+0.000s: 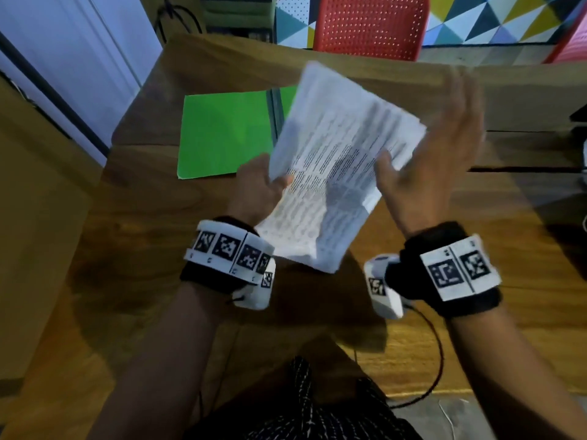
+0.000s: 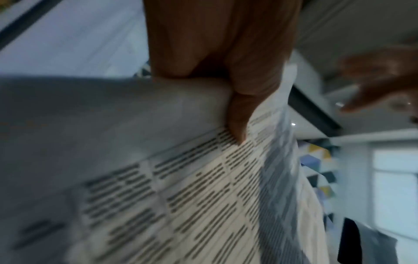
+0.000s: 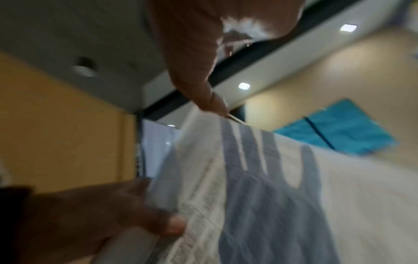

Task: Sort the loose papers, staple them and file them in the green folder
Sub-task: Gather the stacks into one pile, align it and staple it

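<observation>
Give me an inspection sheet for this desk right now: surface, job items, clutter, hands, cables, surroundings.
Surface: wooden table.
Job's things: stack of printed papers held above the table; green folder lying flat behind it; stapler not seen.
Clutter: nothing seen.
Hands: left hand grips the papers' edge; right hand open, thumb at the papers' right edge.
Cables: black cable from the right wrist.
Surroundings: red chair, patterned wall.

An office or classroom-like room: a wooden desk [image 1: 413,312], a red perforated plastic chair [image 1: 370,25], a wall of coloured triangles [image 1: 508,17], recessed ceiling lights [image 3: 244,86].
</observation>
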{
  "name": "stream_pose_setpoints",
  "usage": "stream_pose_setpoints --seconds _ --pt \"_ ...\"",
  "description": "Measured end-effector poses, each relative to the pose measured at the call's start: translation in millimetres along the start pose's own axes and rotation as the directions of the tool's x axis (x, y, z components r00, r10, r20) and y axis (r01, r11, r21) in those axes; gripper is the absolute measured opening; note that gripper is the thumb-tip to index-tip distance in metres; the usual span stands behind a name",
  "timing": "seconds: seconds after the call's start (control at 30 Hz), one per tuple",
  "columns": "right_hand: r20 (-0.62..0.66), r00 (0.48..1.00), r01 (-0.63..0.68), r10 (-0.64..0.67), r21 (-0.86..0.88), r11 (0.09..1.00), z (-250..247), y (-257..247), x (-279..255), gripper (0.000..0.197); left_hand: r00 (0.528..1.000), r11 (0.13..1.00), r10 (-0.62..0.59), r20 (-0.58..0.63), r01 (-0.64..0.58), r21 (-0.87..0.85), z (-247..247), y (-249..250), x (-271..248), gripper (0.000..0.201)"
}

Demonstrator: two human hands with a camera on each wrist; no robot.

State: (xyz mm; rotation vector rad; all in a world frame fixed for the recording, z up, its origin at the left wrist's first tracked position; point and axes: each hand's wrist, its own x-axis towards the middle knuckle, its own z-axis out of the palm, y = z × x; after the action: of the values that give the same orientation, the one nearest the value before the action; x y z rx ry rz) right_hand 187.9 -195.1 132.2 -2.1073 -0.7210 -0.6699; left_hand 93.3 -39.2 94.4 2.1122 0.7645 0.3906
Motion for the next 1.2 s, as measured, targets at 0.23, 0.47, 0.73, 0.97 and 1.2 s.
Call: stream_pose_setpoints --seconds 0.23,0.47,0.73,0.97,1.2 --pt "0.686 0.704 0.518 -0.185 -0.317 0.794 -0.8 -32.3 44.3 0.023 0.92 0.606 0.382 0.091 -0.324 0.726 -8.2 62.2 15.8 0.025" --pt "0.57 0.82 0.005 0.045 -0.085 0.996 5.2 11.1 34.8 0.014 0.801 0.961 0.043 -0.597 0.131 0.244 -1.1 -1.5 19.7 0.113" --pt "0.618 0.705 -0.665 0.347 0.405 0.628 13.1 40.5 -15.4 0.014 0.91 0.589 -0.411 -0.057 0.217 -0.779 5.5 -32.9 20.7 0.044" --pt "0.557 0.751 -0.653 0.355 0.545 0.526 12.5 45.0 -29.1 0.03 0.964 0.62 -0.078 -0.255 -0.153 -0.769 4.5 -21.2 2.3 0.052" --pt "0.565 0.674 -0.737 0.476 0.556 0.383 21.0 41.7 -42.2 0.034 0.976 0.71 -0.165 -0.141 0.019 -0.704 12.7 -2.8 -7.0 0.032"
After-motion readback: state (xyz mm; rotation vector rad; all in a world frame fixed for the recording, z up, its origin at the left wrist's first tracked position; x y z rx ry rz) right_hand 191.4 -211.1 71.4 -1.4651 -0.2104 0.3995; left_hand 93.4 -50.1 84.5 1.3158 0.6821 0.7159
